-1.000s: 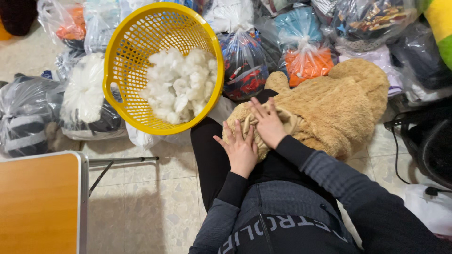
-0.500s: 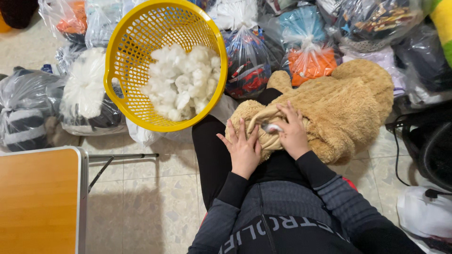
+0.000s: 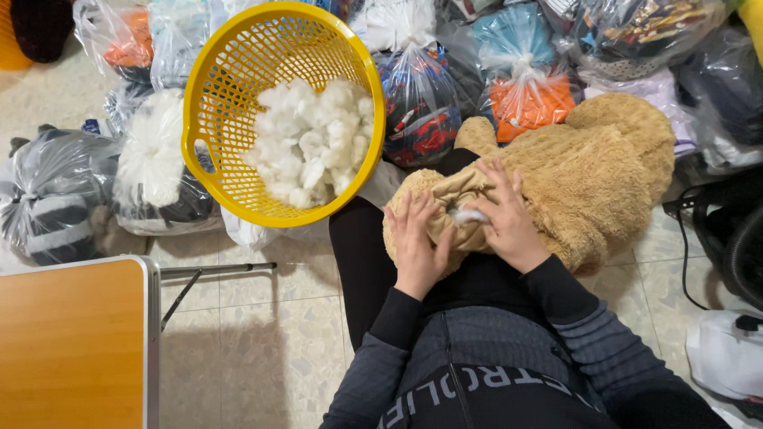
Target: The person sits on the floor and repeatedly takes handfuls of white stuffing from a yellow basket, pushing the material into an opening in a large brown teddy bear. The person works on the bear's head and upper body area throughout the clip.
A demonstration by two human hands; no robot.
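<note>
Nearest the camera, the person's dark-sleeved arms reach out over the black-clad lap to a large tan plush teddy-bear skin (image 3: 580, 179) lying across it. The left hand (image 3: 417, 246) presses flat on the near end of the plush, fingers spread, its grip closed on nothing. The right hand (image 3: 509, 222) lies just right of it on the same end of the plush, its fingertips pinched on a small tuft of white stuffing (image 3: 469, 214) at the plush's opening. Left of the plush and nearer the camera stands an orange-topped folding counter (image 3: 71, 342) on the pale tiled floor (image 3: 254, 349). Just beyond the plush, to its left, a round yellow perforated plastic basket (image 3: 230, 87) holds a heap of white fibre filling (image 3: 310, 143). Behind plush and basket lie clear plastic bags of clothes (image 3: 417, 99).
</note>
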